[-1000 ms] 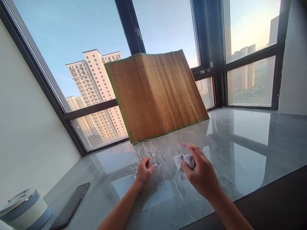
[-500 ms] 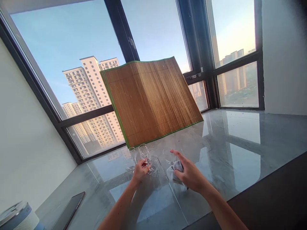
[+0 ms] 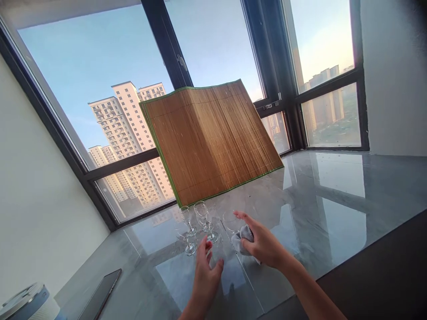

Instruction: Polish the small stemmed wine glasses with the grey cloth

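Several small clear stemmed glasses stand on the glossy grey countertop [image 3: 333, 213]. One glass [image 3: 204, 220] is in the middle, another glass [image 3: 187, 220] stands left of it, and a third glass [image 3: 231, 221] is on the right. My left hand [image 3: 205, 278] hovers just in front of the middle glasses, fingers apart, holding nothing. My right hand [image 3: 263, 244] pinches a small grey cloth [image 3: 242, 238] beside the right-hand glass, with the forefinger stretched toward its rim.
A brown bamboo mat [image 3: 213, 138] with green edging leans against the window behind the glasses. A dark phone [image 3: 100, 293] lies flat at the lower left, next to a white and blue lidded container [image 3: 23, 304]. A white wall rises on the left.
My left hand has let go of the middle glass and drawn back toward me, opening. My right hand with the cloth stays beside the right glass.
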{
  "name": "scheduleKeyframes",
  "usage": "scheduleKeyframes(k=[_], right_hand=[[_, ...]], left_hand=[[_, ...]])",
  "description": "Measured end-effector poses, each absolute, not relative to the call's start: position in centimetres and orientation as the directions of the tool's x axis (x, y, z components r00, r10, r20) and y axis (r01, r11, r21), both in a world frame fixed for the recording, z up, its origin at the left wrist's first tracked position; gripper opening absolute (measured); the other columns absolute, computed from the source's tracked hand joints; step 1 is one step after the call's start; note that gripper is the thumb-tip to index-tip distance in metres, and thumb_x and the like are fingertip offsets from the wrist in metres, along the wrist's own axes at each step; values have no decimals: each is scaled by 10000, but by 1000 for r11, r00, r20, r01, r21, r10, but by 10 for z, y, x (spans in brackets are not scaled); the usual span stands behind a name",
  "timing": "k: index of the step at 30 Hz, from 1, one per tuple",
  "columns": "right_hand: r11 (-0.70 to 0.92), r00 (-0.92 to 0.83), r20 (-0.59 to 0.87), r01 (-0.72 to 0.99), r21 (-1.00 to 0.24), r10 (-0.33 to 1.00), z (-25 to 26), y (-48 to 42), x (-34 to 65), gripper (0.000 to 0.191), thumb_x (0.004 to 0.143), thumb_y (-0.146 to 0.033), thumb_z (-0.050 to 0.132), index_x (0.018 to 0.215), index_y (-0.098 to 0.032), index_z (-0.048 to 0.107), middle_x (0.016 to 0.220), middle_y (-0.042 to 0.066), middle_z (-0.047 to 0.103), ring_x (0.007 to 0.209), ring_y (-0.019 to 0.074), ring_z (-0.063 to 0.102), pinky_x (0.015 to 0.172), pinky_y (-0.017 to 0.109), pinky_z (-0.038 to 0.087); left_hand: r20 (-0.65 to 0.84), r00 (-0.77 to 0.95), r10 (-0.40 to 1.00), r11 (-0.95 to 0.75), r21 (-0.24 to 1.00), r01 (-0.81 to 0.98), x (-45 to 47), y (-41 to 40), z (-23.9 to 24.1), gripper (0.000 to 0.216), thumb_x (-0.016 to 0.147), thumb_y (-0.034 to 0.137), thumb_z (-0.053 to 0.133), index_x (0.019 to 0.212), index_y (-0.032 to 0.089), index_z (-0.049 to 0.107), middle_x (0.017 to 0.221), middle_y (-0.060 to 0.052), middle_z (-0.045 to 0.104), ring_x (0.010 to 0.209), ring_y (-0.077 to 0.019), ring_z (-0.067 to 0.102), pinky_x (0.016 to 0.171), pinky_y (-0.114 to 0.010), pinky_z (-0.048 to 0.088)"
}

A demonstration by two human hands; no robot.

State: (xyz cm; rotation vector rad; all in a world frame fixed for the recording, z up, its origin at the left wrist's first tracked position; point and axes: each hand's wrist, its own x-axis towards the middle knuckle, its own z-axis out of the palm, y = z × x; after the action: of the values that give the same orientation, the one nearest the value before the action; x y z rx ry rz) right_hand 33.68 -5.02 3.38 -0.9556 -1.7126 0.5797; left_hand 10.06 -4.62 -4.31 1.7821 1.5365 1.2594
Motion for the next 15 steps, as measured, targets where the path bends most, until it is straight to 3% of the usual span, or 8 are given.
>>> scheduleKeyframes(k=[5, 7, 10, 13, 15], right_hand=[[593, -240, 545, 236, -770, 804, 37, -57, 327, 705, 718, -99, 552, 1401, -267, 510, 1241, 54, 658, 1128, 224, 610, 1014, 379, 448], [565, -274, 506, 220, -795, 818, 37, -60, 323, 713, 733, -99, 550, 1427, -248, 481, 974, 31, 706, 866, 175, 638, 878, 316, 496], [531, -335, 452, 201, -823, 827, 35, -61, 319, 749, 759, -97, 529, 1480, -254, 403, 659, -57, 583, 578, 106, 484, 689, 242, 463], [515, -382, 433, 144, -845, 817, 30, -59, 317, 790, 757, -97, 514, 1508, -284, 352, 696, -59, 599, 535, 95, 430, 636, 234, 438], [499, -358, 433, 117, -858, 828, 27, -57, 316, 804, 753, -106, 511, 1516, -291, 332, 859, -23, 670, 524, 84, 430, 644, 243, 452]], left_hand=[[308, 8, 951, -301, 922, 244, 139, -53, -14, 703, 729, 318, 718, 1364, 200, 441, 1334, -152, 541, 1306, -275, 479, 1068, -395, 407], [252, 61, 966, -257, 962, 94, 150, -45, -3, 728, 664, 318, 793, 1308, 195, 475, 1263, -151, 591, 1240, -284, 536, 1016, -386, 437], [199, 153, 968, -184, 977, -111, 155, -36, 2, 709, 622, 316, 841, 1230, 201, 495, 1063, -96, 670, 977, -233, 657, 860, -336, 496], [233, 110, 966, -218, 967, -130, 147, -34, -2, 621, 623, 314, 855, 1129, 202, 513, 849, -14, 658, 733, -148, 636, 690, -256, 486], [254, 79, 964, -246, 965, -92, 138, -34, -5, 600, 627, 339, 856, 1102, 206, 516, 789, 16, 615, 652, -122, 592, 604, -231, 462]])
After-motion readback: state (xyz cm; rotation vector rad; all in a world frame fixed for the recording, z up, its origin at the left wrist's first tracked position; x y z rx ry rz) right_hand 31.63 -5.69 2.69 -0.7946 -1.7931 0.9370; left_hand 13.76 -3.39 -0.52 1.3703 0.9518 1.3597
